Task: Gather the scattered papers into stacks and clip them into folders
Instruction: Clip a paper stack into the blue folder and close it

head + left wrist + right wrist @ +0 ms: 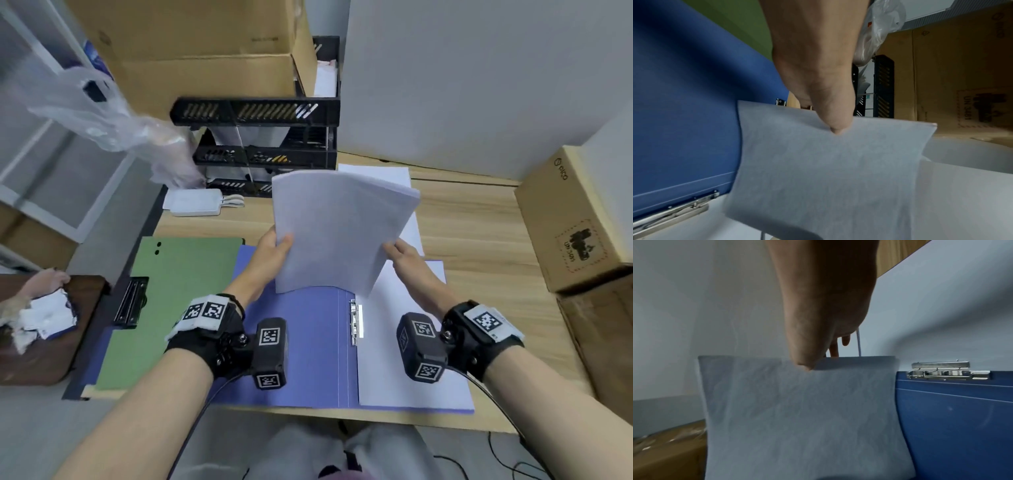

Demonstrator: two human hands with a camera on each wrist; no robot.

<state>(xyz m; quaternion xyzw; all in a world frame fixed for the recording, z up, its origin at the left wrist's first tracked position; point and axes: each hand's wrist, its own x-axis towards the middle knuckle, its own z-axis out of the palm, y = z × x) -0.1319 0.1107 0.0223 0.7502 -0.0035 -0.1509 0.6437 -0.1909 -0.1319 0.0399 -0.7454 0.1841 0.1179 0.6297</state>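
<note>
Both hands hold a stack of white papers (339,233) up, tilted, above an open blue folder (308,349). My left hand (275,248) pinches the stack's left edge, thumb on top (836,125). My right hand (402,253) pinches the right edge, thumb on the sheets (803,365). The folder's metal clip (355,322) runs along the spine, also seen in the right wrist view (941,371). A white sheet (407,353) lies in the folder's right half. A green folder (171,301) with a black clip (132,301) lies to the left, partly under the blue one.
More white paper (383,174) lies on the wooden desk (479,240) behind the stack. A black tiered paper tray (263,144) stands at the back, cardboard boxes (575,219) at the right and back, a plastic bag (113,126) and a white case (195,202) at the left.
</note>
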